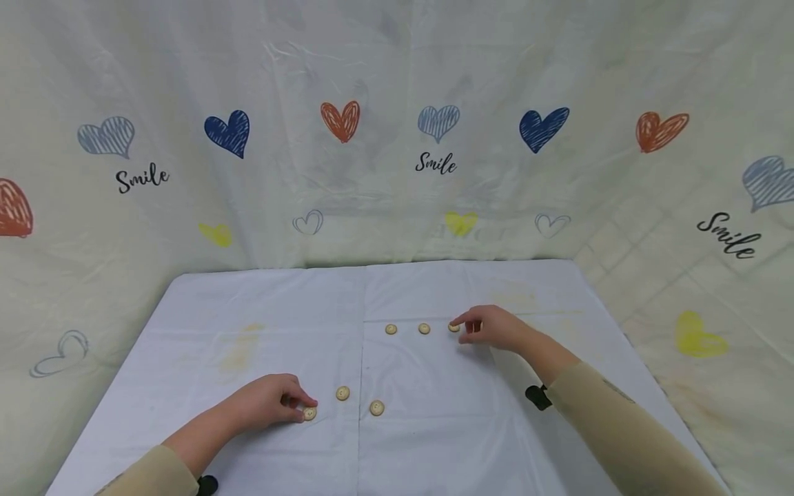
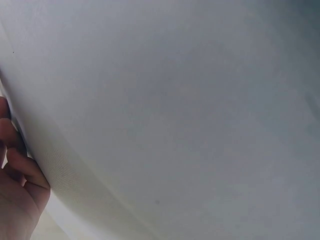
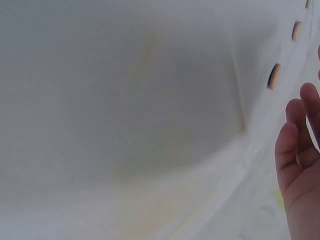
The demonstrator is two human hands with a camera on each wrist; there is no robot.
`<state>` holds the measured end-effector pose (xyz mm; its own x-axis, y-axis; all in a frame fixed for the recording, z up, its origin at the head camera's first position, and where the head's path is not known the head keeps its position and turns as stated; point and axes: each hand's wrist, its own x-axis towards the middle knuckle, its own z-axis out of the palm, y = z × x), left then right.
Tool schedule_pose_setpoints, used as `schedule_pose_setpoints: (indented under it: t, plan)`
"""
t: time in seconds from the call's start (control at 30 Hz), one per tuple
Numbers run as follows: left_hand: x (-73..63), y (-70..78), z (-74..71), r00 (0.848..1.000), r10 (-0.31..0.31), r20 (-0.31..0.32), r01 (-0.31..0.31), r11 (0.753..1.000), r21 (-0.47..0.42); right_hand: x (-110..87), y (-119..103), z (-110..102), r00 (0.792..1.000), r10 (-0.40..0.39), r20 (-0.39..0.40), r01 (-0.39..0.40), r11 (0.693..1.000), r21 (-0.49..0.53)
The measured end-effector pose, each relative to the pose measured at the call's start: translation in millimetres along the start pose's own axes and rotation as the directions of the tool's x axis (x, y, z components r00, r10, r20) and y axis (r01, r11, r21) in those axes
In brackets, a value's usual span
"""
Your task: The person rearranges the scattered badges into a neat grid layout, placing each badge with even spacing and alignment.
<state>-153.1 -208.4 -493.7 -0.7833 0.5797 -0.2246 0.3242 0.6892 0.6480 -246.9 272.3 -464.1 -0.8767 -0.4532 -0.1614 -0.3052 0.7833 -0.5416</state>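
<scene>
Round pale wooden buttons lie on the white-covered table. In the head view my left hand point(image 1: 273, 399) pinches the leftmost button point(image 1: 310, 414) between thumb and index finger at the table surface. In the left wrist view the left hand point(image 2: 22, 185) shows only at the edge, its button hidden. My right hand point(image 1: 493, 328) hovers at the right end of the far row, fingertips over a button point(image 1: 454, 328). The right wrist view shows a gap between the right hand point(image 3: 302, 160) and the nearest button point(image 3: 274, 76), its fingers loosely bent.
Two more buttons in the far row, one left point(image 1: 391, 329) and one middle point(image 1: 424, 328), line up with the right one. Nearer, two loose buttons lie right of the left hand, one point(image 1: 342, 393) slightly farther back than the other point(image 1: 376, 408). A heart-printed curtain point(image 1: 384, 179) hangs behind the table.
</scene>
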Motion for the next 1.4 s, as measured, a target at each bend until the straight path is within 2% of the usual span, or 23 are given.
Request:
schedule_pose_setpoints:
  t: [0.17,0.4,0.6,0.83,1.03,1.27,1.4]
  plan:
    - [-0.1,0.7,-0.1,1.0,-0.016,0.005,0.016,1.0,0.002,-10.1,-7,1,0.998,-0.061,-0.011,0.061,0.998,0.032]
    - [1.0,-3.5,1.2,1.0,-0.005,0.013,0.005,1.0,-0.002,-14.1,-12,6,0.994,-0.108,-0.003,0.108,0.994,0.0]
    - [1.7,-3.0,0.7,1.0,-0.002,0.012,0.002,1.0,-0.001,-9.5,-19,18,0.99,-0.135,0.041,0.135,0.991,-0.001]
    - [-0.3,1.2,-1.8,1.0,0.007,0.002,-0.007,1.0,-0.002,-1.2,-44,38,0.98,-0.162,0.114,0.165,0.986,-0.013]
    - [1.3,-2.5,0.4,1.0,-0.011,0.009,0.011,1.0,0.004,4.9,-68,58,0.959,-0.222,0.176,0.229,0.973,-0.019]
    - [2.0,-6.0,1.3,1.0,-0.008,0.01,0.008,1.0,0.003,12.4,-102,77,0.914,-0.303,0.269,0.331,0.941,-0.065]
    - [2.5,-6.8,1.6,1.0,0.006,0.007,-0.006,1.0,-0.001,14.2,-115,83,0.897,-0.328,0.298,0.365,0.928,-0.078]
